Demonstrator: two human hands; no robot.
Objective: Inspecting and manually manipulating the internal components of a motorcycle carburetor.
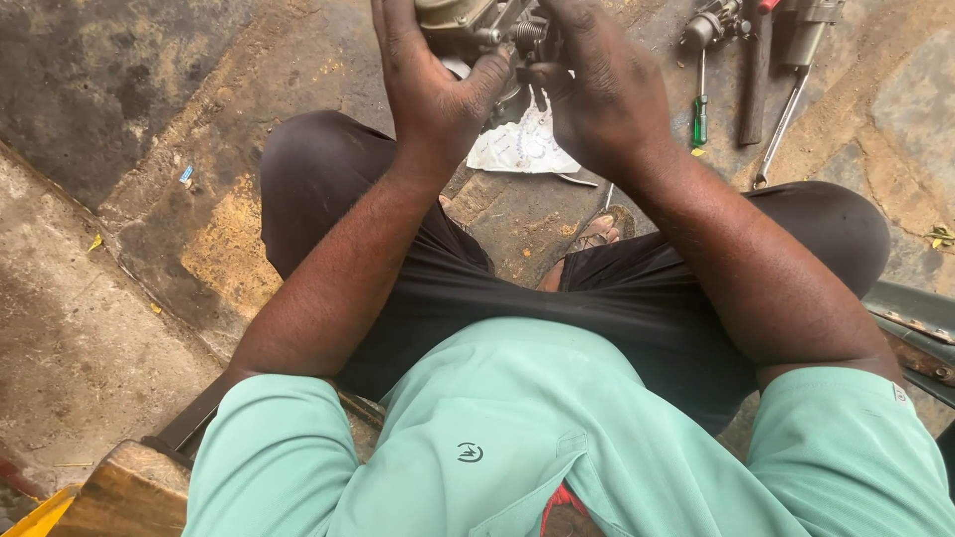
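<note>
While sitting over the stained concrete floor (179, 249), the person is gripping a grey metal carburettor-like part (468, 22) with both the left hand (428, 85) and right hand (597, 89), seemingly mid-adjustment; next, steady fingertip work near the green-handled screwdriver (700, 114).

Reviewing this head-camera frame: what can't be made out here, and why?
- Metal part in both hands: its top is cut off by the upper frame edge, and the left hand and right hand cover its sides.
- Tools on the floor: upper ends cut off by the top edge.
- Crumpled paper: partly hidden behind the hands.
- Foot in a sandal: mostly hidden by the legs.
</note>
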